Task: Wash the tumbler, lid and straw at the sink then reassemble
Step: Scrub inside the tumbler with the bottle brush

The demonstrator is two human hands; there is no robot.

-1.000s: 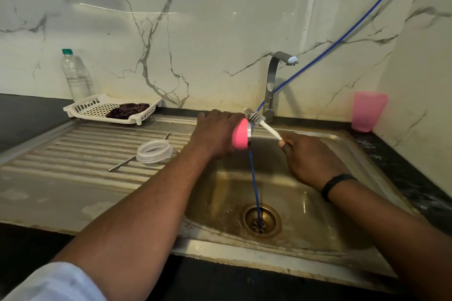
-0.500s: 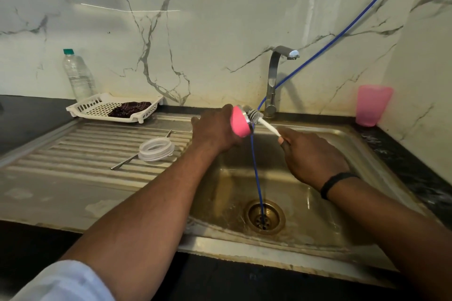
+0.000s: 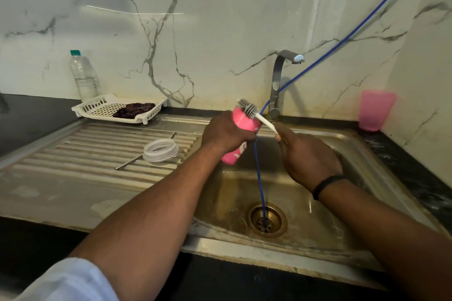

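Note:
My left hand (image 3: 226, 133) grips a pink tumbler (image 3: 242, 122) over the sink basin (image 3: 305, 203), tilted with one end up and back. My right hand (image 3: 305, 154) holds the white handle of a bottle brush (image 3: 249, 110); its grey bristle head lies against the tumbler's upper end. On the ribbed drainboard to the left rest the clear lid (image 3: 160, 150) and a thin metal straw (image 3: 144, 154), the straw partly under the lid.
A steel tap (image 3: 277, 83) stands behind the basin, and a blue hose (image 3: 259, 173) runs from the upper right down into the drain (image 3: 266, 220). A pink cup (image 3: 375, 110) sits at the right, a white basket (image 3: 117, 109) with a dark cloth and a water bottle (image 3: 84, 76) at the left.
The tumbler has been tipped so more of its pink body shows below my left hand. The brush head has come up to lie at the tumbler's upper end.

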